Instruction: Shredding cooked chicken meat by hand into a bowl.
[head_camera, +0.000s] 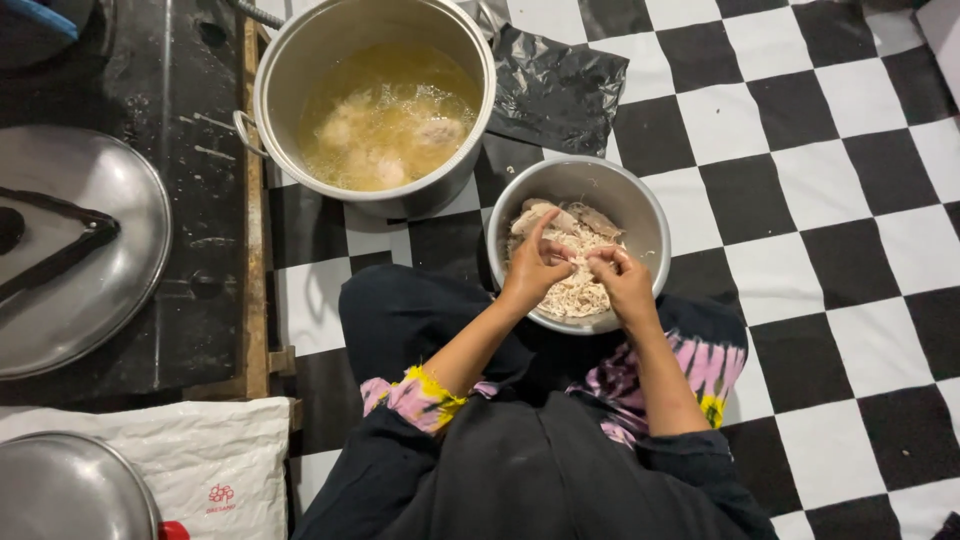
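Both hands, left hand (532, 268) and right hand (618, 277), pinch pale shredded chicken (578, 290) between fingertips above the metal bowl (640, 205) at frame centre.

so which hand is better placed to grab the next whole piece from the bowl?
Probably left. The left hand sits nearest the whole chicken pieces at the metal bowl's far side; the right hand is over the shredded pile, pinching a strand.

We count two hands, left (532, 268) and right (622, 282), over one steel bowl (640, 205) of shredded chicken (575, 295). We see one stockpot (300, 60) of broth, two metal lids (110, 270) (60, 495), one black plastic bag (555, 90) and one white sack (215, 455).
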